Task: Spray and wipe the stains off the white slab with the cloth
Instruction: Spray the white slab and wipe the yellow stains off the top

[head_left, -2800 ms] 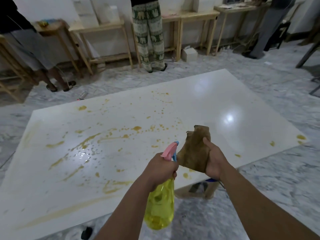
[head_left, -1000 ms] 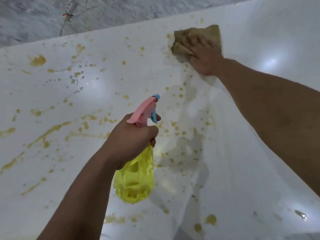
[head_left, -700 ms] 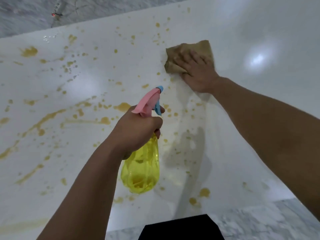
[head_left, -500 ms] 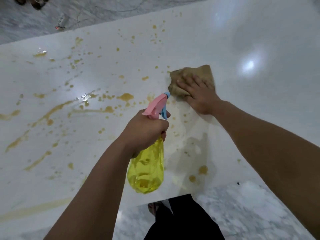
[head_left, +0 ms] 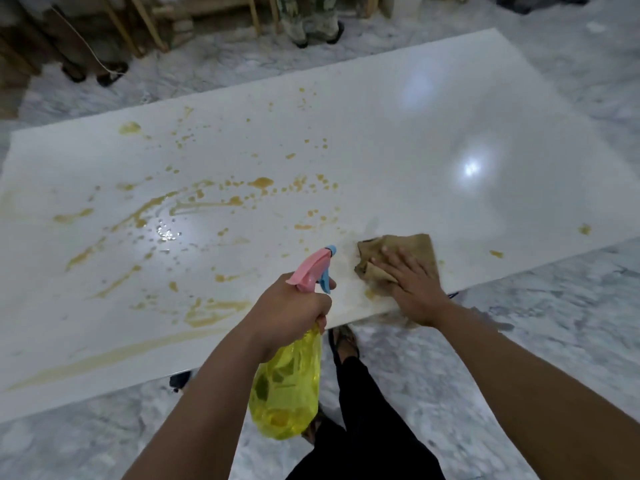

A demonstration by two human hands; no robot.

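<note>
The slab lies flat on the floor. The cloth now sits at its near edge, having come down from the far middle over the last second. Our right hand presses it flat, fingers straight and slightly spread. The strip it crossed looks mostly clean, so we judge one pull stroke done. Stains still cover the left and centre; small spots remain at right. Our left hand stays curled round the bottle neck, held above the near edge, nozzle facing the slab. Much wiping remains.
</note>
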